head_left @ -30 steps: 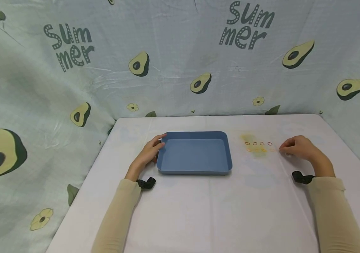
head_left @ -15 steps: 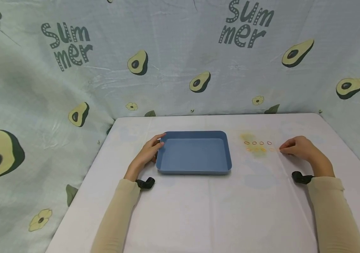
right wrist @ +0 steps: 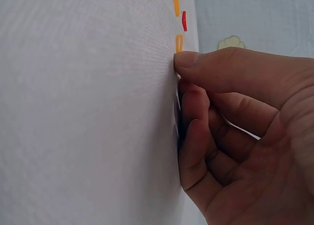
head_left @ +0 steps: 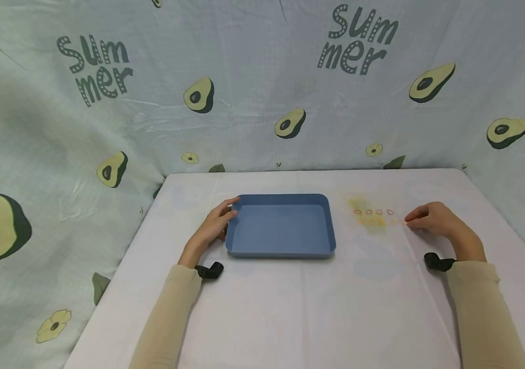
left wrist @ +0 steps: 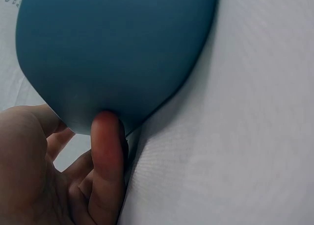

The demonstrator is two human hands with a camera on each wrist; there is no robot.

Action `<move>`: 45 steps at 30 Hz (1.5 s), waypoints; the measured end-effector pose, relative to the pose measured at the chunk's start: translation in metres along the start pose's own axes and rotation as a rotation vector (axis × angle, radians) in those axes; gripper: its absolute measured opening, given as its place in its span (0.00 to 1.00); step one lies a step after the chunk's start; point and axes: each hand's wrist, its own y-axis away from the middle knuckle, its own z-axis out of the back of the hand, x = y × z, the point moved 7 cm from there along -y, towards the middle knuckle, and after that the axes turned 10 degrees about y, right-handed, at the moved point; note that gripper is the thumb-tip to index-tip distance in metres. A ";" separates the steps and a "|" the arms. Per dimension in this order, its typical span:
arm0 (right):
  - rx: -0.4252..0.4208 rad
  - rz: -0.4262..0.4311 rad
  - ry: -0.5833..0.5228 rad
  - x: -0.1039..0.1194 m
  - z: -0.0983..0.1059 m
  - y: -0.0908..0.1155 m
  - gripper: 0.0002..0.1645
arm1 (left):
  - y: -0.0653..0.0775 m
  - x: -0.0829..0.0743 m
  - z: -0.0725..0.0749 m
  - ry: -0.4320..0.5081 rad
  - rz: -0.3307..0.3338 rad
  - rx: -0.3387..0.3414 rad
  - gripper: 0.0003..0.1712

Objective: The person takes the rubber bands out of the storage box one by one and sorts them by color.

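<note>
Here the left hand (head_left: pixel 211 229) touches the blue tray (head_left: pixel 281 246)

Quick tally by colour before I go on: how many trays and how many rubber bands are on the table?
Blue tray: 1
Red rubber bands: 4
Orange rubber bands: nearer row, too faint to count
Total countable: 5

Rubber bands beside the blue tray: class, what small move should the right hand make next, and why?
Probably pinch the nearest band between thumb and forefinger. The right hand rests curled on the cloth, fingertips at the row's end, holding nothing that shows, while the left hand steadies the empty blue tray.
</note>
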 end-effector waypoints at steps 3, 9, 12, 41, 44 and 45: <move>-0.001 -0.004 -0.005 0.000 0.001 -0.001 0.22 | 0.000 0.000 0.000 0.003 -0.001 0.002 0.26; -0.009 0.008 -0.013 -0.001 -0.001 -0.003 0.22 | -0.001 0.003 0.001 0.001 0.014 -0.002 0.26; -0.015 0.008 -0.019 0.000 -0.001 -0.003 0.22 | -0.002 0.003 0.003 0.000 0.019 -0.008 0.25; 0.007 0.029 -0.013 0.000 -0.005 -0.010 0.27 | -0.004 0.002 0.007 0.002 0.042 0.017 0.27; 0.004 0.038 -0.009 0.004 -0.002 -0.011 0.28 | -0.004 0.000 0.008 0.001 0.042 0.024 0.27; 0.005 0.043 -0.013 0.005 -0.001 -0.011 0.29 | -0.004 -0.001 0.008 -0.002 0.036 0.031 0.27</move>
